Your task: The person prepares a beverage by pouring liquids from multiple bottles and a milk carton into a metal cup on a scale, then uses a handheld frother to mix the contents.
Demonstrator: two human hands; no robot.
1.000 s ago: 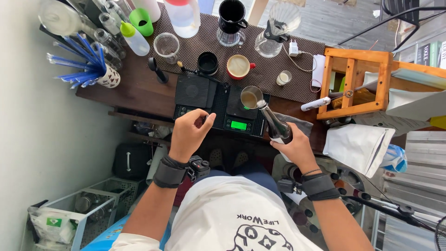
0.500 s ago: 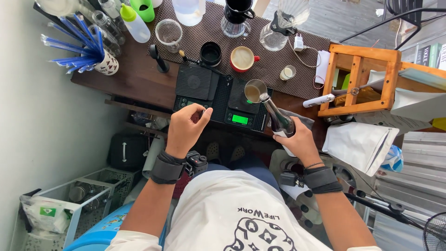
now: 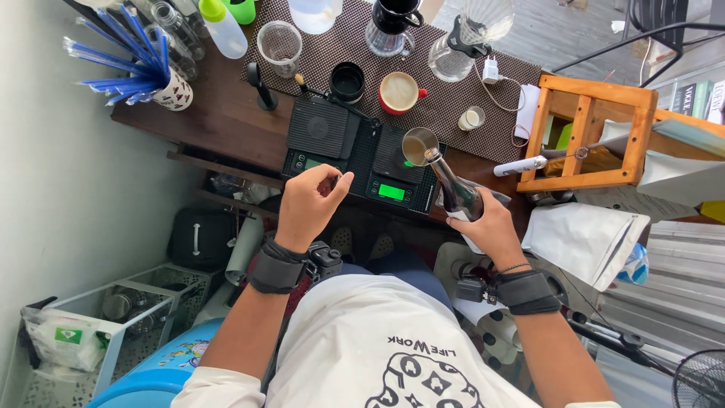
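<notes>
My right hand [image 3: 487, 224] grips a dark glass bottle [image 3: 451, 187], tilted so its neck points into a small metal cup [image 3: 418, 145]. That cup stands on the right of two black digital scales [image 3: 393, 168] with a lit green display. My left hand [image 3: 308, 202] hovers at the front edge of the left scale [image 3: 316, 136], thumb and forefinger pinched together near its display; whether they touch it I cannot tell. Both wrists wear dark straps.
On the brown mat behind the scales stand a red cup [image 3: 400, 92], a black cup [image 3: 347, 80], a clear plastic cup [image 3: 279, 45] and glass carafes [image 3: 453, 53]. A mug of blue straws [image 3: 162, 83] is at left, a wooden rack [image 3: 585, 132] and white bag [image 3: 581, 238] at right.
My left hand has moved forward from a loose half-open pose to a pinch at the left scale's front. The bottle stays tilted at the metal cup. The camera view has shifted closer.
</notes>
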